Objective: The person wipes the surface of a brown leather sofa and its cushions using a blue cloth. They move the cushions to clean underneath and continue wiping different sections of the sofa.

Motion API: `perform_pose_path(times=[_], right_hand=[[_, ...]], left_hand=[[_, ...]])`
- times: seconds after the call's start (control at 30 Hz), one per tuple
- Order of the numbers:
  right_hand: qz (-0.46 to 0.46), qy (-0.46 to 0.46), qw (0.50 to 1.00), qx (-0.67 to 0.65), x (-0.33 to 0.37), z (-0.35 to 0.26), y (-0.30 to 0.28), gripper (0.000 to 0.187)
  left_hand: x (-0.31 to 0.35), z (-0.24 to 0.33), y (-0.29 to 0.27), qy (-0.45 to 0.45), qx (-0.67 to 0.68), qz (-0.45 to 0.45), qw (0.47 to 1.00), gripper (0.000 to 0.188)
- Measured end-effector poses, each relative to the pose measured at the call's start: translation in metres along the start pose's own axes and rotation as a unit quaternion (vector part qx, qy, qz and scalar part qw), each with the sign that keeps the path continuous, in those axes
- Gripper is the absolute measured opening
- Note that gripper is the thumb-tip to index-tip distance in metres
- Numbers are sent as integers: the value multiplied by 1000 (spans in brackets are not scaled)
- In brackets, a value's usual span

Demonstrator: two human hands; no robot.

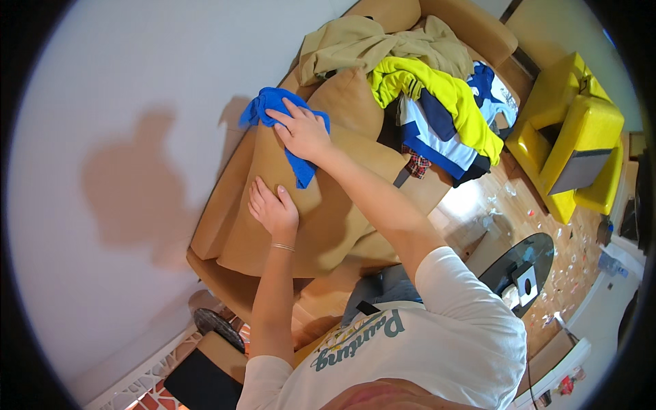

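Observation:
My right hand (303, 131) presses a blue cloth (273, 106) flat against the top of a tan leather sofa back cushion (328, 205). The cloth bunches to the left of the hand and a strip hangs below it. My left hand (272, 208) rests flat on the same cushion lower down, fingers together, holding nothing. A thin bracelet circles the left wrist.
A heap of clothes (437, 102) in yellow, beige, blue and white lies on the sofa to the right. A yellow armchair (574, 137) stands at the far right. A dark glass round table (523, 266) and scattered litter sit on the wooden floor. A white wall fills the left.

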State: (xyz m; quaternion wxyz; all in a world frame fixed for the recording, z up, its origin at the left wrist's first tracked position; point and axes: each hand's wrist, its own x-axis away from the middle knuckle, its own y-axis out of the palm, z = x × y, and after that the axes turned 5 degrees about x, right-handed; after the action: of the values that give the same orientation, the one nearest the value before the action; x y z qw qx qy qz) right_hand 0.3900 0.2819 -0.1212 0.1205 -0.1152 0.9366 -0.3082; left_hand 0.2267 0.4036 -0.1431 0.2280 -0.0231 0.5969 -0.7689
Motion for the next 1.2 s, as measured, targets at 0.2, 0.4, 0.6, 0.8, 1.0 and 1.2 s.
perform_pose_path(times=[0.2,0.4,0.6,0.8,1.0,1.2], right_hand=[[71,6,993,-89,53,53,-2,40],[130,136,981,51,142,120,-7,34],[151,161,974,56,161,94,15,31],[76,-125,989,-32,94,24,-10,35],[93,19,995,-11,82,99,2,37],[117,197,972,47,155,211,7,38]], left_hand=[[12,5,12,14,-39,11,999,65],[21,15,13,8,-58,18,998,63],[22,22,13,-19,-57,7,998,66],[38,39,27,35,-49,-3,998,82],[50,37,47,118,-106,7,987,98],[55,29,59,133,-119,17,984,100]])
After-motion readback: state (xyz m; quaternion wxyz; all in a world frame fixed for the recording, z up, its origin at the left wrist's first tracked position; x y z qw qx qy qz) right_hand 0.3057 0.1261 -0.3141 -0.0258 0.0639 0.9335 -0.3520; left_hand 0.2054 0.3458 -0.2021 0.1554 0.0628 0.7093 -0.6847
